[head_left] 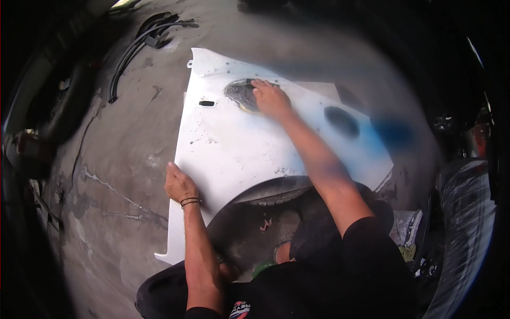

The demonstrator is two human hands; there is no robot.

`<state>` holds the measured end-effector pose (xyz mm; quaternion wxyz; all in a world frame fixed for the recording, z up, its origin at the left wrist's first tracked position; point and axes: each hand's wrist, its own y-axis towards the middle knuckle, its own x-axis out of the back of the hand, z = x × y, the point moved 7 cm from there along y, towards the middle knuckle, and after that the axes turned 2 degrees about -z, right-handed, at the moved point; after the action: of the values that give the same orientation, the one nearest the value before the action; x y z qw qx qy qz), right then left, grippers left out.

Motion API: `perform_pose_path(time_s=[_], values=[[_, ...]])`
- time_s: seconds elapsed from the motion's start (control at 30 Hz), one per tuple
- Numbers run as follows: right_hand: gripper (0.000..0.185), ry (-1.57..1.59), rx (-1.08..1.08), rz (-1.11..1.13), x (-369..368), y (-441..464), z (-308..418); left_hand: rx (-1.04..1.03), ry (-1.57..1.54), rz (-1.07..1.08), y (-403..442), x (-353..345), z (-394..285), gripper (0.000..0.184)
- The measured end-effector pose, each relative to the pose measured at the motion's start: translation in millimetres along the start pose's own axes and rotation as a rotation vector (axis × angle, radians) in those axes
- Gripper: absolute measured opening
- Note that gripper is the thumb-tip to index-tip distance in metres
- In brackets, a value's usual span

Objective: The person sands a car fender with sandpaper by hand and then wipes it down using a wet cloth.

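Note:
A white car fender (239,143) lies across my knees, its wheel arch towards me and faded blue paint on its right side. My left hand (180,183), with dark bands at the wrist, is closed around the fender's left edge. Near the top, my right hand (271,100) presses its fingers onto a rough dark grey patch (238,94). Dark edges of a thin sheet, which looks like sandpaper, show beside those fingers; most of it is hidden under them. Left of the patch is a small rectangular slot (206,103).
Dark curved trim strips (133,48) lie on the cracked concrete floor (122,175) at the upper left. To the right stands a sheet-wrapped object (467,223), with a yellowish cloth (407,252) near it. Dark shapes surround the edges of the view.

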<state>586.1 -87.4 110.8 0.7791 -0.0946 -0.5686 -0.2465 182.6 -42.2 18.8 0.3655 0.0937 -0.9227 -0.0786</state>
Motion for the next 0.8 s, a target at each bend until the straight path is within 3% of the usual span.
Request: perform_pose_path(time_s=[0.03, 0.07, 0.1, 0.17, 0.23, 0.3, 0.37, 0.43, 0.47, 0.53, 0.6, 0.63, 0.7, 0.77, 0.8], values=[[0.048, -0.042, -0.057, -0.026, 16, -3, -27, -0.123, 0.029, -0.079, 1, 3, -11, 0.053], [0.047, -0.079, -0.115, -0.044, 29, -16, -71, 0.088, -0.015, -0.004, 3, 13, -21, 0.054], [0.047, -0.041, -0.123, -0.130, 21, -17, -132, 0.086, -0.023, -0.011, 5, 11, -19, 0.054], [0.046, 0.001, -0.210, -0.009, 40, -37, -130, 0.088, 0.014, -0.009, 2, 2, -6, 0.054], [0.045, -0.090, -0.136, 0.006, 47, -75, -80, 0.043, -0.032, -0.029, -1, 0, 1, 0.054], [0.044, -0.097, 0.066, -0.156, 56, -124, -26, 0.009, -0.070, -0.069, 4, 0, -10, 0.054], [0.041, -0.044, 0.092, -0.137, 60, -126, -49, 0.147, -0.089, 0.012, 1, 5, -10, 0.055], [0.038, -0.058, -0.046, -0.079, 44, -85, -118, 0.120, -0.024, -0.006, -2, 8, -9, 0.055], [0.038, -0.048, -0.040, -0.069, 37, -75, -125, 0.088, -0.009, -0.032, -3, 7, -6, 0.055], [0.036, -0.068, -0.231, -0.064, 45, -60, -124, 0.065, -0.022, -0.055, 2, 8, -11, 0.053], [0.037, -0.128, -0.119, -0.102, 49, -92, -68, 0.065, -0.019, -0.056, 1, 14, -14, 0.054], [0.038, -0.061, 0.107, -0.306, 45, -122, -37, 0.047, -0.014, -0.052, 4, 11, -20, 0.054], [0.036, -0.070, 0.151, -0.194, 38, -167, 20, 0.031, 0.020, -0.052, 5, 6, -13, 0.054], [0.036, 0.013, 0.224, -0.244, 51, -147, -6, -0.013, 0.077, -0.013, -1, 1, -11, 0.054], [0.035, 0.019, 0.064, -0.224, 55, -124, -32, 0.043, 0.062, -0.010, -1, 9, -17, 0.054]])
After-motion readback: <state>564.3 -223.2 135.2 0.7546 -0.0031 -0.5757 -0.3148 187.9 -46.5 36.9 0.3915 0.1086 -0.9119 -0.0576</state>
